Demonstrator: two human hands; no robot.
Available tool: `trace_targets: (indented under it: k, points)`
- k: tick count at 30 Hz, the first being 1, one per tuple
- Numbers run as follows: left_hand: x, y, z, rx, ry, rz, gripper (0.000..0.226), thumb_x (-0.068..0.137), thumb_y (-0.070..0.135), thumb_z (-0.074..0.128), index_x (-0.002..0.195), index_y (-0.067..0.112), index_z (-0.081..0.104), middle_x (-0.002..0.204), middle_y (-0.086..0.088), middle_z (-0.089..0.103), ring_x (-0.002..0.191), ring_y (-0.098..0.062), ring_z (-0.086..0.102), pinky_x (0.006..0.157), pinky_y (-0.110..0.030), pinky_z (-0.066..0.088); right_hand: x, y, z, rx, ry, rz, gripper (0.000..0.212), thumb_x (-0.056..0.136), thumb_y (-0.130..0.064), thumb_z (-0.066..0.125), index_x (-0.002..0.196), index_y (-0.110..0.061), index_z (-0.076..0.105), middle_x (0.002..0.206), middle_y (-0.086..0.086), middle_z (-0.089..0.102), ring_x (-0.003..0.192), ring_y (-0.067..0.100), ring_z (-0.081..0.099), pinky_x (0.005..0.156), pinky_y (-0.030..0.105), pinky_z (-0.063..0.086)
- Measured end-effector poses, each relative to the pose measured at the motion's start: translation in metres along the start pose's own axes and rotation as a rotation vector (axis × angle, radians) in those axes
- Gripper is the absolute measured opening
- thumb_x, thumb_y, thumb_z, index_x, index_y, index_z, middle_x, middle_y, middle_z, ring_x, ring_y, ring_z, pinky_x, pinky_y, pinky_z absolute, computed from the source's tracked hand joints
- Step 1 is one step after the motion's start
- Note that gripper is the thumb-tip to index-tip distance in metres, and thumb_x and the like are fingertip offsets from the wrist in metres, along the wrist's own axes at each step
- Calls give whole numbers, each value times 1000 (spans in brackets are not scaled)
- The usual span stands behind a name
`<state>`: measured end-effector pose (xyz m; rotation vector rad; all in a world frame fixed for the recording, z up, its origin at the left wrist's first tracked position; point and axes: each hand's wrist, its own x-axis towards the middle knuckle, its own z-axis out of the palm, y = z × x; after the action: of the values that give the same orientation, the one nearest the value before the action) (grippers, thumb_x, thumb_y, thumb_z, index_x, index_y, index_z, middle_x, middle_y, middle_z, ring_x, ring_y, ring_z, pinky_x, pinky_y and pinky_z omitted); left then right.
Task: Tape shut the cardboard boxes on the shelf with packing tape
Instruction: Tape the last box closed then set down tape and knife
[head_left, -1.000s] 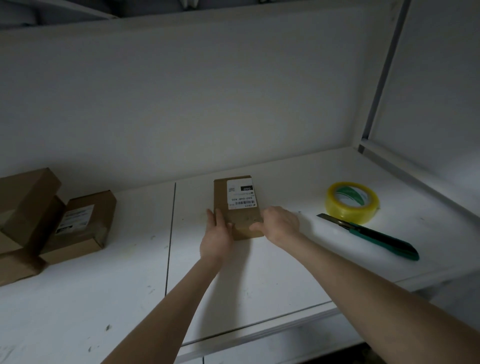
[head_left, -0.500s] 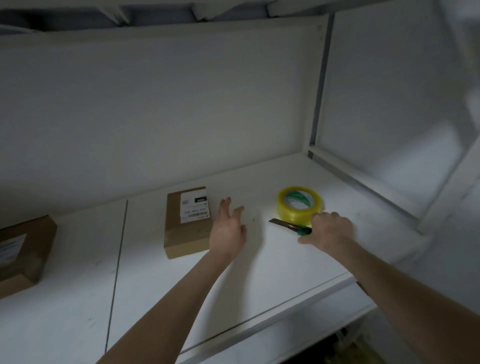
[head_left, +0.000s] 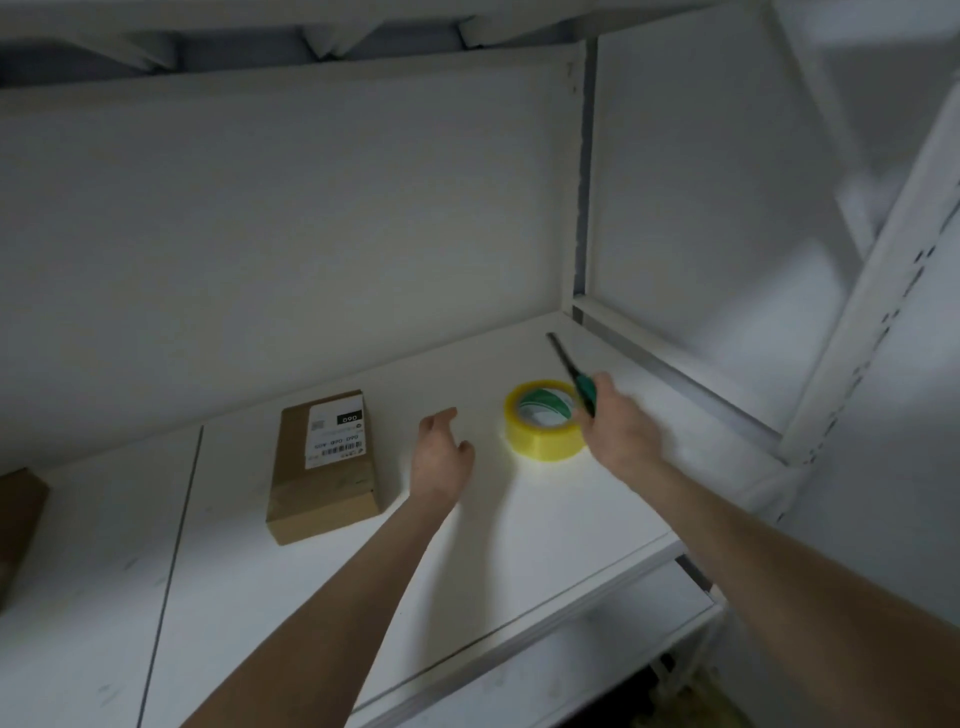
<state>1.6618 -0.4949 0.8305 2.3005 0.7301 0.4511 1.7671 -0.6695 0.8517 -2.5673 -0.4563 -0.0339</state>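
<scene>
- The cardboard box (head_left: 324, 467) lies flat on the white shelf (head_left: 519, 545), left of centre in the frame; its flaps are down and a white printed label (head_left: 336, 431) sits on the far part of its top; whether any tape already runs over it I cannot tell in this dim light.
- The packing tape roll (head_left: 545, 447), yellow with a green-and-white core, lies flat on the shelf right of centre, well apart from the box; no strip is pulled from it.
- The left hand (head_left: 441, 462) hovers between the box and the roll, touching neither; its fingers (head_left: 441, 418) are loosely spread and hold nothing.
- The right hand (head_left: 621, 431) is just beside the roll, on its right; its fingers are curled round the green handle of a utility knife (head_left: 569, 366), which is lifted off the shelf and points to the upper back of the frame.
- A second box (head_left: 18, 519) shows only as a brown corner at the left edge; its state cannot be read.
- Judged from this, the taping of this box has not visibly begun; the cutter is in hand and the roll lies within reach, so this looks like the gathering of tools.
- Left to do, as far as can be seen: take up the roll, draw a strip over the box's seam, cut it, press it down; then the same for the other box or boxes.
</scene>
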Motion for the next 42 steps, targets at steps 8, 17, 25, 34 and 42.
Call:
trace_targets:
  k: [8, 17, 25, 34, 42]
  points:
    - [17, 11, 42, -279, -179, -180, 76, 84, 14, 71, 147, 6, 29, 145, -11, 43, 131, -25, 45, 109, -36, 36, 31, 49, 6, -268, -226, 163, 38, 100, -24, 46, 133, -6, 39, 132, 17, 39, 116, 29, 50, 89, 36, 44]
    - [35, 11, 53, -387, -33, -216, 19, 76, 5, 73, 95, 5, 72, 85, -10, 72, 73, -22, 64, 78, -34, 55, 45, 20, 15, -298, -208, -474, 75, 81, -65, 60, 141, -23, 43, 143, 2, 44, 134, 22, 34, 108, 33, 29]
    - [42, 12, 31, -444, -12, -163, 27, 85, -2, 61, 64, 15, 59, 62, -3, 62, 52, -12, 58, 54, -23, 51, 47, -3, 17, -378, -321, -501, 45, 86, -57, 58, 121, -29, 59, 119, 2, 65, 117, 22, 55, 110, 36, 26]
    - [40, 15, -81, -607, -93, -217, 18, 93, -2, 54, 77, 3, 58, 72, -14, 62, 49, -7, 66, 51, -19, 56, 45, -81, -2, 102, -383, -405, 45, 80, -62, 65, 81, -17, 67, 83, 1, 66, 83, 20, 63, 73, 32, 48]
    - [14, -16, -156, -593, 2, -229, 15, 93, 0, 55, 80, 4, 62, 72, -13, 61, 47, -4, 63, 48, -15, 53, 22, -139, 0, 10, -430, -399, 53, 70, -75, 65, 66, -23, 55, 73, -4, 60, 69, 15, 59, 59, 27, 40]
